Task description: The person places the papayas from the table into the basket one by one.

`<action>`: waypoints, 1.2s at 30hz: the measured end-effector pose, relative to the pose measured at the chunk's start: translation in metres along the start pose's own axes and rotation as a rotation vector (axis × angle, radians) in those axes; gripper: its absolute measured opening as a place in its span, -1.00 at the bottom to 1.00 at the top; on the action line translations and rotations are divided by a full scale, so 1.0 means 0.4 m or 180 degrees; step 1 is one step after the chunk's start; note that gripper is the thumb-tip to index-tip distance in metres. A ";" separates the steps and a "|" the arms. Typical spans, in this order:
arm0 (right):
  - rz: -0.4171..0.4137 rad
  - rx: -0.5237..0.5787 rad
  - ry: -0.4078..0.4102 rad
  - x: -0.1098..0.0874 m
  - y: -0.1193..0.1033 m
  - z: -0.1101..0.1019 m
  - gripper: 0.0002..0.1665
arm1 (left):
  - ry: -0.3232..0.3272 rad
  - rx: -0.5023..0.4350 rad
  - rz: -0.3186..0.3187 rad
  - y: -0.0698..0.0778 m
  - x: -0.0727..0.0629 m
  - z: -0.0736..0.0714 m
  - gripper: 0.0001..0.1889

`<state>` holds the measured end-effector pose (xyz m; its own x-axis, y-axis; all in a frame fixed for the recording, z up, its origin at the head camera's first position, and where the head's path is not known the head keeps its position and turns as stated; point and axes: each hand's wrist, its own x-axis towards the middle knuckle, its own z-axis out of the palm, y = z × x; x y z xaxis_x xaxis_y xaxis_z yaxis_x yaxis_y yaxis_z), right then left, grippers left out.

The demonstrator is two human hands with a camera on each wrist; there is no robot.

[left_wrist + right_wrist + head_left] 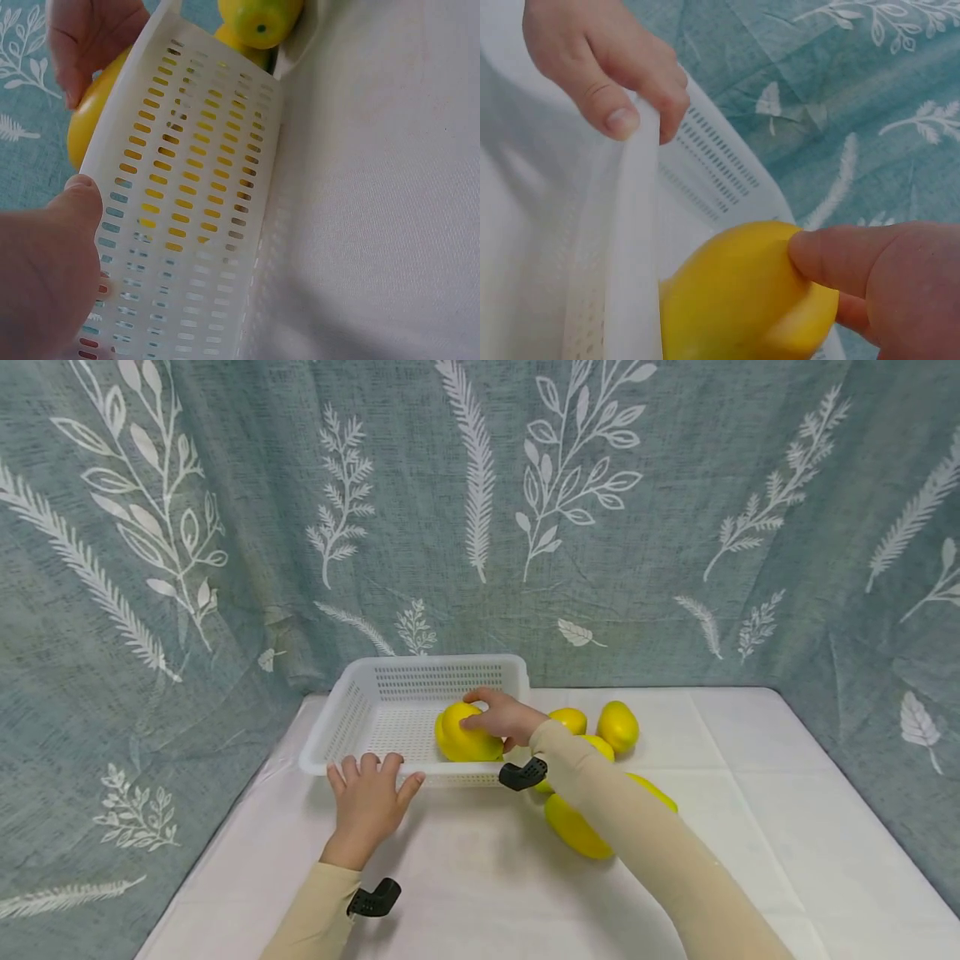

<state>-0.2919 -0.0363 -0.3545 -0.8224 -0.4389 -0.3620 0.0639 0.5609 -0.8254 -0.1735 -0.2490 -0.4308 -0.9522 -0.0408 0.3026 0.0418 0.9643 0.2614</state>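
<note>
A white perforated plastic basket (pixel 337 718) stands on the table. My left hand (pixel 369 810) grips its near rim, fingers over the inside and thumb on the outside, as the right wrist view also shows. Inside the basket's right part, my right hand (pixel 510 718) holds a yellow mango (pixel 742 292) between thumb and fingers. Yellow at its left edge in the head view looks like another mango beneath or beside it; how many lie there is partly hidden. Through the basket's slots, yellow shows in the left wrist view.
Right of the basket lie several more yellow mangoes (pixel 618 727), some partly covered by my right forearm. A long mango (pixel 577 828) lies nearest me. White cloth (pixel 750 827) covers the table. A grey-green leaf-patterned curtain (pixel 645 610) hangs behind and at both sides.
</note>
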 end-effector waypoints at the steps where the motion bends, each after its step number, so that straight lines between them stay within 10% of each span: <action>1: 0.0002 0.0000 0.0012 -0.001 0.001 -0.001 -0.27 | 0.0006 -0.0004 0.0004 0.001 0.000 0.001 -0.48; 16: -0.0028 0.0146 -0.0067 -0.110 0.037 -0.193 -0.32 | 0.0001 -0.0026 0.0049 0.008 0.002 0.007 -0.50; 36: 0.0020 0.0218 -0.0086 -0.311 0.312 -0.430 -0.26 | 0.0014 0.0034 0.0117 0.008 0.005 0.007 -0.49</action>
<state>-0.2788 0.2093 -0.3379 -0.8064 -0.4547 -0.3781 0.1084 0.5149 -0.8504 -0.1762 -0.2454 -0.4320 -0.9488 -0.0062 0.3158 0.0736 0.9680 0.2400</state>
